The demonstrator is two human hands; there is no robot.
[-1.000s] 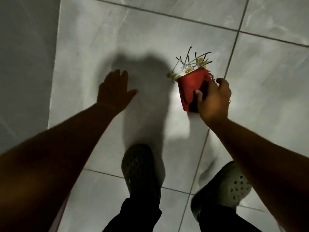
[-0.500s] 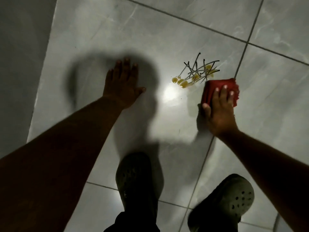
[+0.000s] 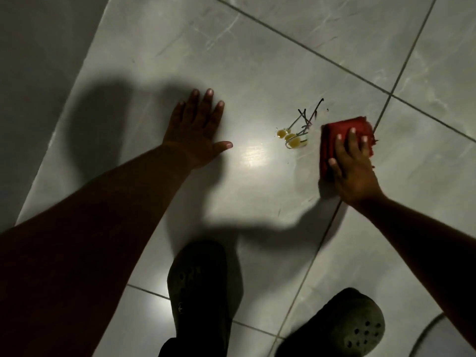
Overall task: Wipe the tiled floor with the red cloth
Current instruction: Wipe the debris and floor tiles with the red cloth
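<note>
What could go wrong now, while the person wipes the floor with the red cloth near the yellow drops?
1. The red cloth under the right hand lies beside the yellow drops and dark streaks; a sideways pass may smear them over the tile.
2. The left hand props flat on the glossy tile; if wetness spreads there, it might slip.
</note>
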